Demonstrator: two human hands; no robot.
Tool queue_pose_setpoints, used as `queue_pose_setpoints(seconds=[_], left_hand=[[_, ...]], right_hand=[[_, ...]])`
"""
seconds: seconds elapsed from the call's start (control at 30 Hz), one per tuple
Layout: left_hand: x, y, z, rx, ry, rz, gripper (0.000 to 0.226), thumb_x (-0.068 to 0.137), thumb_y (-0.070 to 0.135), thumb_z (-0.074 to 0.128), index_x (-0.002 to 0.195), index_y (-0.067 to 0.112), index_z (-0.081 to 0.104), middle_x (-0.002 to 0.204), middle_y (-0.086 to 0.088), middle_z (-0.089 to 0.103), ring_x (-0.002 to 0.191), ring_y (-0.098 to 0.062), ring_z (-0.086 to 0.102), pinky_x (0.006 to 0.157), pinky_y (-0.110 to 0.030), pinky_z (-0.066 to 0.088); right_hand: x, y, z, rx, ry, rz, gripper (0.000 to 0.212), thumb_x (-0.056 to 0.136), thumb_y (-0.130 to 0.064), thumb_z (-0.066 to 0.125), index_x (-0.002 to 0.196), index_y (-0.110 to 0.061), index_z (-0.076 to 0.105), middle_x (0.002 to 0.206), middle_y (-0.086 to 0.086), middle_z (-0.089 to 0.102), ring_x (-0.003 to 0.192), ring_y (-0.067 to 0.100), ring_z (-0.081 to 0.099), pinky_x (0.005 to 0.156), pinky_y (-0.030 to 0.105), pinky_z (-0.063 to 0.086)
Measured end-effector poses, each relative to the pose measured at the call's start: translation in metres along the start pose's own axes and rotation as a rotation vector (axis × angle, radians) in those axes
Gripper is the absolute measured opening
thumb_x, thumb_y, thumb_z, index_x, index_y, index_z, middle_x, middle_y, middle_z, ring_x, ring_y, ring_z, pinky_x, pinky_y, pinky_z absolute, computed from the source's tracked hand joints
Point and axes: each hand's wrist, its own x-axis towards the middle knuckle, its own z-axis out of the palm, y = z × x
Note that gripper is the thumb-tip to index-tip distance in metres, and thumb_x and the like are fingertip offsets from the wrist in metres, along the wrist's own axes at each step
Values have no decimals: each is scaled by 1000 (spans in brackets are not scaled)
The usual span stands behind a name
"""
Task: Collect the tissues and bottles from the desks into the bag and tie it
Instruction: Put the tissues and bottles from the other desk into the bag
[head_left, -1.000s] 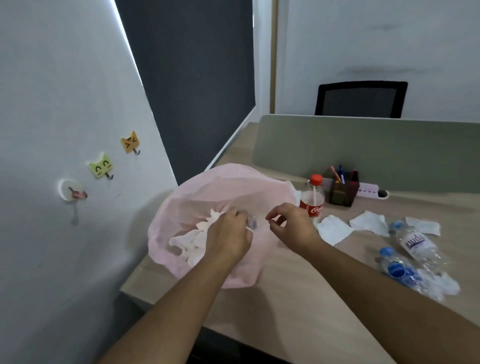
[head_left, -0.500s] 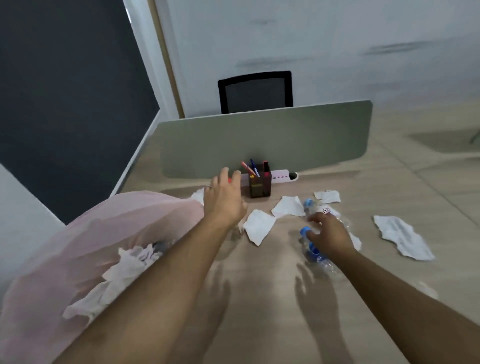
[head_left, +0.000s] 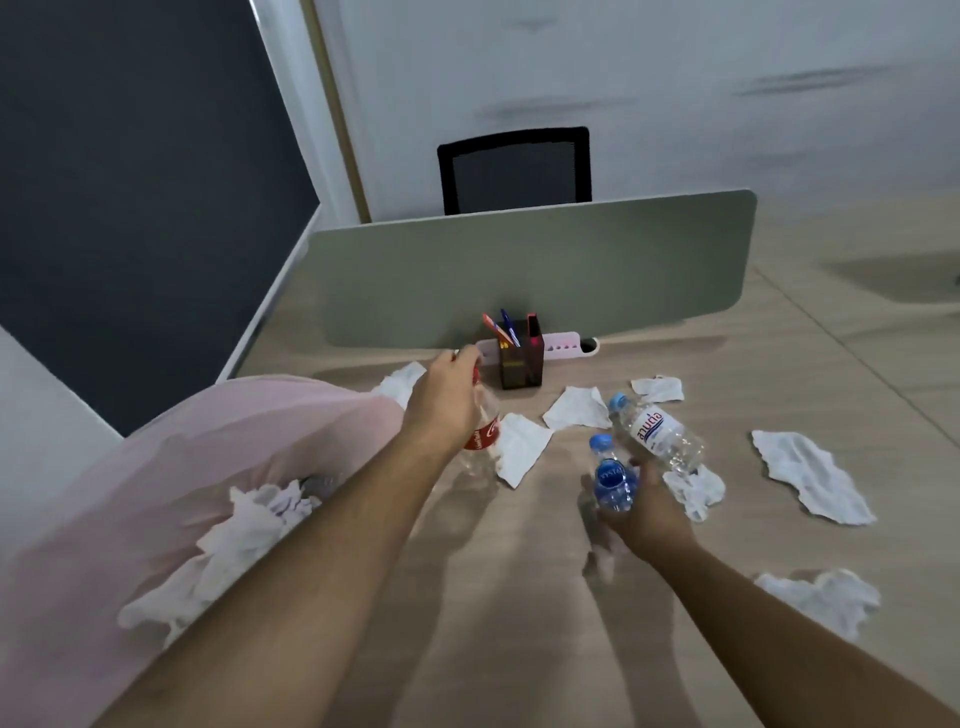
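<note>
Desk (head_left: 519, 623) is a mess tbh. Bag (head_left: 156, 467) on the left has tissues (head_left: 260, 514) in it, not tied. Fingers of the left hand (head_left: 441, 405) wrap the cola bottle (head_left: 480, 436), the right hand (head_left: 644, 514) curls round two water bottles (head_left: 615, 480). Several loose tissues (head_left: 810, 478) left, so maybe halfway.

Pink bag (head_left: 171, 467); white tissues (head_left: 810, 478); blue-capped bottles (head_left: 654, 434).

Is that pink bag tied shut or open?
Open. The pink bag lies untied with its mouth gaping, and crumpled tissues show inside it.
</note>
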Motion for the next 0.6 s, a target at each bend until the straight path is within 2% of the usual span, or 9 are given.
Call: queue_pose_setpoints(seconds=[0.03, 0.07, 0.13, 0.17, 0.2, 0.3, 0.4, 0.5, 0.6], left_hand=[[-1, 6, -13, -74, 39, -28, 31, 90, 12, 56, 120, 18, 51, 117, -6, 55, 102, -25, 55, 84, -32, 47], [-1, 11, -28, -136, 79, -57, 33, 89, 15, 60, 120, 19, 51, 115, -4, 56, 101, -23, 55, 84, -33, 46], [-5, 18, -67, -239, 146, -101, 32, 84, 18, 67, 113, 21, 55, 109, 0, 58, 96, -19, 55, 79, -29, 45], [-8, 19, -88, -263, 174, -106, 29, 81, 18, 69, 108, 21, 58, 107, 1, 61, 95, -18, 57, 77, -28, 46], [-13, 17, -110, -276, 189, -108, 27, 79, 17, 70, 104, 21, 60, 104, 2, 63, 94, -17, 58, 77, -27, 46], [-39, 12, -172, -228, 131, -100, 28, 77, 17, 71, 105, 22, 66, 100, 7, 62, 92, -11, 58, 75, -23, 46], [-68, 0, -215, -219, 47, -134, 29, 76, 22, 73, 103, 27, 66, 99, 9, 62, 92, -8, 59, 72, -22, 48], [-97, -15, -234, -172, 22, -187, 27, 75, 21, 75, 98, 30, 66, 95, 13, 62, 87, -5, 58, 67, -20, 48], [-123, -33, -236, -61, 24, -246, 28, 77, 20, 74, 100, 30, 61, 94, 13, 58, 85, -7, 56, 65, -20, 46]], right_hand=[[2, -11, -7, 83, 26, -28, 76, 74, -29, 77, 133, -19, 30, 127, 12, 57, 105, 31, 61, 88, 42, 52], [4, -27, -16, 149, 38, -58, 76, 73, -24, 77, 133, -18, 31, 124, 13, 57, 103, 31, 61, 84, 41, 53], [7, -62, -35, 260, -1, -123, 69, 74, -20, 76, 129, -18, 34, 112, 12, 59, 89, 27, 62, 65, 34, 54], [8, -80, -46, 294, -42, -163, 64, 75, -19, 76, 125, -18, 37, 109, 11, 60, 85, 25, 61, 60, 31, 52], [10, -98, -56, 293, -98, -213, 59, 75, -17, 75, 122, -18, 40, 108, 11, 61, 84, 24, 61, 63, 31, 51], [3, -142, -92, 165, -339, -348, 50, 77, -13, 72, 120, -14, 47, 109, 13, 64, 81, 21, 61, 76, 38, 51], [-25, -178, -116, -5, -640, -435, 49, 78, -12, 71, 121, -16, 48, 100, -5, 58, 72, 7, 62, 55, 21, 49], [-44, -207, -101, -212, -782, -517, 40, 83, -14, 66, 121, -20, 51, 114, 6, 60, 84, 19, 62, 62, 25, 49], [-65, -233, -66, -304, -891, -557, 35, 81, -23, 68, 113, -28, 55, 114, 12, 64, 81, 19, 61, 65, 28, 49]])
